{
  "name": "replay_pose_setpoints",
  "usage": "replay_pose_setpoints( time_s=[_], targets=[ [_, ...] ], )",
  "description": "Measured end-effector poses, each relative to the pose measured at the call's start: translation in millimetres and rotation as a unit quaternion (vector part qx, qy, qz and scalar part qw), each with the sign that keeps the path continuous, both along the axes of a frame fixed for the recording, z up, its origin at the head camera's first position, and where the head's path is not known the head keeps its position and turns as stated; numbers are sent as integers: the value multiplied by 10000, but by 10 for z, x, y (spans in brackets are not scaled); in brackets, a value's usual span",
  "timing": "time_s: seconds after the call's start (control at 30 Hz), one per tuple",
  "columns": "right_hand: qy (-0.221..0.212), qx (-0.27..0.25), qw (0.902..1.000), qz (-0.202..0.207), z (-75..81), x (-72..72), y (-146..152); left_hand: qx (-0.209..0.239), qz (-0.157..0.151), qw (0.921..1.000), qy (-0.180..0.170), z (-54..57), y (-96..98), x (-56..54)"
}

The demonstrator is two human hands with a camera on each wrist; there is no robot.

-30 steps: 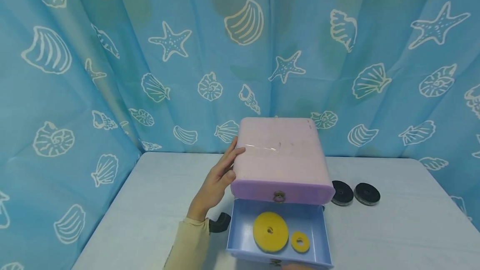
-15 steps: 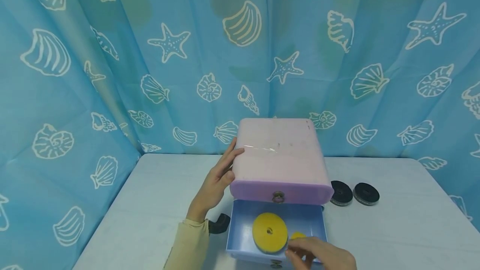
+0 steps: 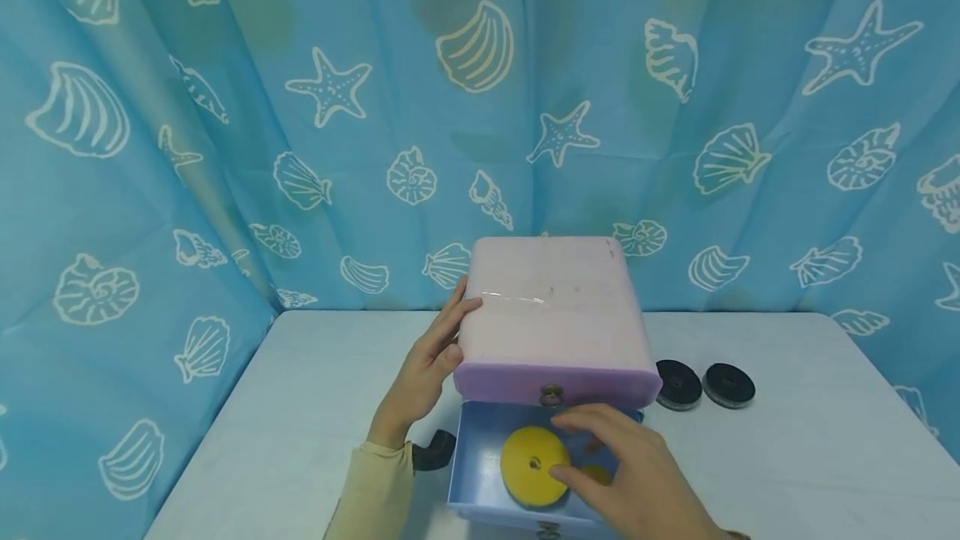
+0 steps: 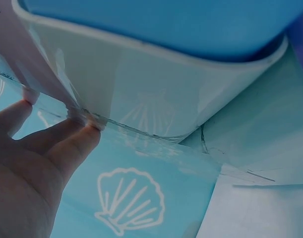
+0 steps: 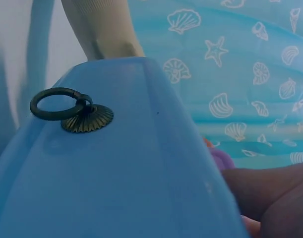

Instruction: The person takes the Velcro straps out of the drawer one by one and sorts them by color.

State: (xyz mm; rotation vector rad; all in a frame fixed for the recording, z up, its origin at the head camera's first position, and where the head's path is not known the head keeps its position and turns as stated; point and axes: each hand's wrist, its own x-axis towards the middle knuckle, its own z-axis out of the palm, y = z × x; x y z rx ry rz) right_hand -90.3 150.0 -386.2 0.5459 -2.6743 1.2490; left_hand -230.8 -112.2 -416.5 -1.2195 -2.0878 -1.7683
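Observation:
A pink two-drawer box [image 3: 555,315] stands on the table, its lower blue drawer [image 3: 478,457] pulled out towards me. Inside lie a large yellow disc [image 3: 525,482] with a centre hole and a smaller yellow disc [image 3: 597,473], mostly hidden behind my right hand. My right hand [image 3: 637,473] hovers over the drawer, thumb and fingers spread apart, thumb tip overlapping the large disc's right edge. Against the box's left side rests my left hand [image 3: 415,382], fingers extended; its fingertips [image 4: 91,134] touch the wall in the left wrist view. The drawer's brass ring pull [image 5: 57,104] shows in the right wrist view.
Two flat black rolls [image 3: 678,386] lie on the table right of the box. A black curved piece [image 3: 435,451] sits by my left wrist. A blue shell-print curtain [image 3: 360,190] hangs behind and left of the white table [image 3: 315,407].
My right hand has come up from the bottom edge, over the small yellow disc and further into the drawer towards the large one. My left hand has stayed on the box.

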Motion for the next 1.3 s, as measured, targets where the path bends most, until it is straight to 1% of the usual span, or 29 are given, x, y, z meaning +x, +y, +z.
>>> replay_pose_setpoints(
  time_s=[0.13, 0.23, 0.3, 0.37, 0.47, 0.67, 0.93, 1.3],
  targets=[
    [-304, 41, 9993, 217, 10, -79, 6, 28, -23, 10000, 58, -3, -5, -13],
    [-621, 202, 9976, 250, 19, -121, -2, 54, -56, 10000, 52, 7, -3, -18],
    [-843, 279, 9955, 342, 17, -151, -10, 64, -64, 9999, 49, 12, 0, -22],
    [-1177, 333, 9917, 393, 16, -176, -27, 76, -72, 9999, 39, 19, 2, -22],
    [-1471, 349, 9867, 599, 7, -218, -41, 83, -56, 9999, 3, 16, -1, -16],
    [-1556, 508, 9825, 893, -41, -289, -46, 82, -46, 9999, -65, -13, -6, -4],
    [-1773, 739, 9756, 1066, -89, -365, -66, 56, -12, 10000, -70, -39, -14, -15],
    [-1661, 1223, 9680, 1431, -117, -424, -64, 72, -1, 9999, -85, -23, -15, -23]
  ],
)
